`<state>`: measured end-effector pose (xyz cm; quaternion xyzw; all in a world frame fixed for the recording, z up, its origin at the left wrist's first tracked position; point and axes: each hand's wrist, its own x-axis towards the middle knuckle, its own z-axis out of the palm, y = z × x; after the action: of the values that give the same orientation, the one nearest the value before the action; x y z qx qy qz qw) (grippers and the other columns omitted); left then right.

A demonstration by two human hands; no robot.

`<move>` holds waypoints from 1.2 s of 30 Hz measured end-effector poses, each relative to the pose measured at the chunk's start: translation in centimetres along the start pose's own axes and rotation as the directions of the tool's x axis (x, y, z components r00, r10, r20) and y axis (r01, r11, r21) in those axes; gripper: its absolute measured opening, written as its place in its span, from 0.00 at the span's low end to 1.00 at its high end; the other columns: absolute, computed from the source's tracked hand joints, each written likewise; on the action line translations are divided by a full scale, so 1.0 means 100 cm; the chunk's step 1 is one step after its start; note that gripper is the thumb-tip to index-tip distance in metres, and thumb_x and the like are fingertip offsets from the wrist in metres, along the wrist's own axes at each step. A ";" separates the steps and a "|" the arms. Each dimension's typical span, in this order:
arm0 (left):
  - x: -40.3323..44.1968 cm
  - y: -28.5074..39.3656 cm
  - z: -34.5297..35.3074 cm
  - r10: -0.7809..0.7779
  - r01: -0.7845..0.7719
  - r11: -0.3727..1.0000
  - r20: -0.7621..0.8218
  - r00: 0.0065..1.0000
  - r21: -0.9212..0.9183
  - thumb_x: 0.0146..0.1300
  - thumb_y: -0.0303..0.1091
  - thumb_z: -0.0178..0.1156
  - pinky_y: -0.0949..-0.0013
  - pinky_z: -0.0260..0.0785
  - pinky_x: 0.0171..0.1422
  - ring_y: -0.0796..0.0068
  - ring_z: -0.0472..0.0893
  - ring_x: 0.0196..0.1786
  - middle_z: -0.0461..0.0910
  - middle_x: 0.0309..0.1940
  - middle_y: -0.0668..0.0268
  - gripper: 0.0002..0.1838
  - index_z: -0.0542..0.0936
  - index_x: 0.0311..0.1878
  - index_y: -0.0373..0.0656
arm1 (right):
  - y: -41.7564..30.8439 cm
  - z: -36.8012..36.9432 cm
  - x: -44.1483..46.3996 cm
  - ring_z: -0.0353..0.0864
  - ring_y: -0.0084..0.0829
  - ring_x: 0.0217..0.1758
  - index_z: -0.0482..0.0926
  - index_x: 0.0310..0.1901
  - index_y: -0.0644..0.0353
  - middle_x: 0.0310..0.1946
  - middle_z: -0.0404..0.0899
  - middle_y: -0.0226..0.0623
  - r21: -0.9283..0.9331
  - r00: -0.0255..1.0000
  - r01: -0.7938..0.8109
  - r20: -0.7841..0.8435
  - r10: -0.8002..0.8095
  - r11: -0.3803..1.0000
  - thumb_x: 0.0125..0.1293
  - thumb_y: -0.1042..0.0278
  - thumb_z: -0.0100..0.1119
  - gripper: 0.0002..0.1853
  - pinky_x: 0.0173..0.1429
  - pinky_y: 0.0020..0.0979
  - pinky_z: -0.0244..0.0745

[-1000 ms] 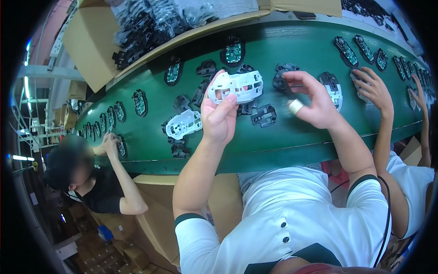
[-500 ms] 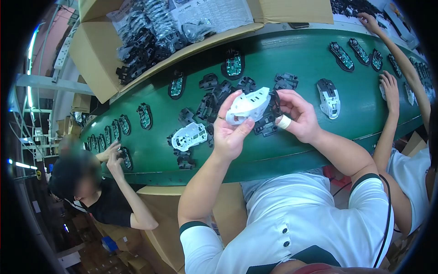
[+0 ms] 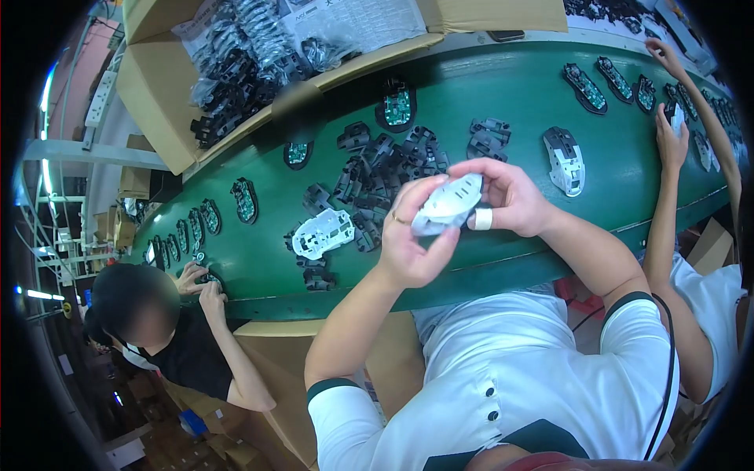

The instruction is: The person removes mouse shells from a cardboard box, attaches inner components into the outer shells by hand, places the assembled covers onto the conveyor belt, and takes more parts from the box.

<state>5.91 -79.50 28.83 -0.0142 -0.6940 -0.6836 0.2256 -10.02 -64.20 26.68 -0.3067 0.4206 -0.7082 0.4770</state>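
Observation:
A white computer mouse shell (image 3: 449, 206) with slots in its top is held up over the green bench. My left hand (image 3: 412, 247) grips it from the left, thumb underneath and fingers along the far side. My right hand (image 3: 510, 200), with a white wrap on its thumb, is closed on the shell's right end; a black part there is mostly hidden by the fingers. Below and left of my hands lies another white mouse shell (image 3: 323, 234). A heap of black plastic mouse parts (image 3: 385, 169) sits just beyond my left hand.
Mouse bases with green circuit boards (image 3: 395, 106) stand along the green bench (image 3: 471, 94). A white-and-black mouse shell (image 3: 565, 161) lies to the right. A cardboard box (image 3: 157, 94) of bagged black parts stands behind. Co-workers' hands (image 3: 206, 284) work at left and right.
Both hands have tilted the white shell and moved it slightly right and down. My right fingers have closed over its end, covering the black part. The left co-worker's hands have lowered onto a mouse base.

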 end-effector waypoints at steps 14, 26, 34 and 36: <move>-0.003 -0.010 0.024 0.100 -0.127 0.986 -0.218 0.971 -0.110 0.62 0.28 0.65 0.59 0.78 0.64 0.62 0.85 0.58 0.84 0.58 0.49 0.19 0.82 0.57 0.36 | 0.023 0.006 -0.015 0.80 0.32 0.61 0.73 0.64 0.65 0.56 0.79 0.38 -0.263 0.997 0.014 -0.074 -0.035 0.965 0.60 0.59 0.78 0.34 0.67 0.37 0.75; 0.011 0.026 0.000 0.552 -0.278 0.420 0.000 0.834 0.864 0.39 0.47 0.78 0.52 0.70 0.48 0.56 0.77 0.41 0.75 0.38 0.60 0.27 0.81 0.41 0.43 | 0.017 -0.011 -0.002 0.78 0.35 0.57 0.71 0.64 0.69 0.56 0.76 0.42 -0.791 0.858 0.455 0.269 -0.437 0.409 0.68 0.68 0.69 0.27 0.64 0.37 0.73; 0.007 -0.017 0.003 0.111 -0.028 0.961 -0.292 0.950 0.274 0.59 0.50 0.75 0.61 0.69 0.40 0.63 0.74 0.36 0.73 0.34 0.59 0.24 0.78 0.40 0.38 | 0.021 -0.013 -0.004 0.79 0.32 0.59 0.74 0.63 0.71 0.57 0.80 0.41 -0.515 0.938 0.278 -0.035 -0.344 0.811 0.78 0.65 0.57 0.20 0.67 0.35 0.72; 0.005 -0.019 0.004 0.186 -0.073 0.924 -0.273 0.944 0.376 0.63 0.49 0.71 0.59 0.69 0.40 0.58 0.75 0.35 0.74 0.34 0.57 0.22 0.76 0.39 0.37 | 0.023 -0.016 -0.004 0.78 0.27 0.56 0.75 0.61 0.70 0.53 0.81 0.37 -0.514 0.943 0.285 -0.001 -0.333 0.809 0.80 0.63 0.55 0.18 0.64 0.31 0.72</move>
<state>4.71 -79.36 27.22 0.0862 -0.7622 -0.5219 0.3731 -10.26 -63.75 23.83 -0.4530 0.5574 -0.6536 0.2383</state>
